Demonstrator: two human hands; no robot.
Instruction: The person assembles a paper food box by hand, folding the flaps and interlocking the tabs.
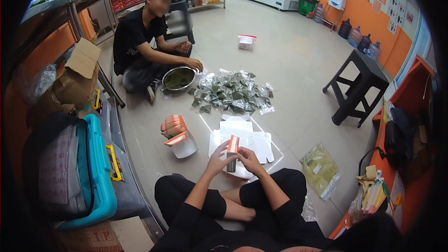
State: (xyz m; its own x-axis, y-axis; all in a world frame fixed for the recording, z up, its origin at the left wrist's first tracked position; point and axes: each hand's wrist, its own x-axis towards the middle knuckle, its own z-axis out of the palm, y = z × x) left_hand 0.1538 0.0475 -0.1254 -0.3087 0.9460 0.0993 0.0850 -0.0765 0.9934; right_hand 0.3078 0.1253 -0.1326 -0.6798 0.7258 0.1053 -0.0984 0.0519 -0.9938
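A small orange, white and dark carton [233,145] stands upright between my hands, above my crossed legs. My left hand [218,159] grips its left side, fingers spread along it. On the other side my right hand [249,159] pinches the carton's edge; some fingertips are hidden behind it. Beneath lie flat white unfolded cartons [259,142] on the floor. Beyond them is a heap of small clear packets [233,93] with dark green contents. To the left sit a wrapped stack of orange cartons [173,125] and an orange-and-white open one [184,145].
A co-worker [149,42] sits far left beside a metal bowl [179,78] of green stuff. A black stool [358,86] stands right, near a bag of yellow-green material [321,170]. Turquoise-lidded bins [100,172] line the left; an orange shelf [385,144] borders the right.
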